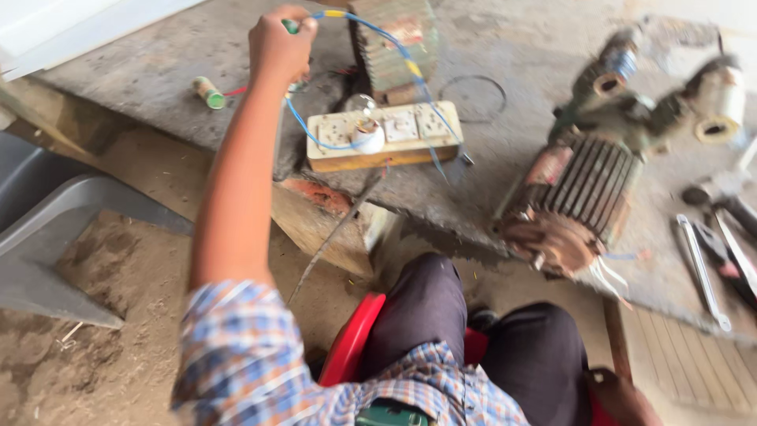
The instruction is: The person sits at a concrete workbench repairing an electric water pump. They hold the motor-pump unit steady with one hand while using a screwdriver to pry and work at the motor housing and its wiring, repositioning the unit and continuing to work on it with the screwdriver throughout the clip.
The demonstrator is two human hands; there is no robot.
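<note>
My left hand (277, 43) is stretched out over the concrete slab (158, 71), fingers closed on a green-tipped probe that trails a blue wire (410, 63). The wire loops down to a wooden switch board (410, 130) that carries a white lamp holder with a clear bulb (364, 118). A second green-tipped probe (209, 93) with a red lead lies on the slab, left of my arm. Part of my right hand (619, 394) shows at the bottom edge beside my knee; its fingers are blurred.
A laminated metal core (394, 39) stands behind the board. A rusty electric motor (572, 201) and pump parts (670, 87) lie at right, with pliers and hand tools (710, 252) beyond. A grey plastic chair (47, 229) is left; I sit on a red stool (355, 339).
</note>
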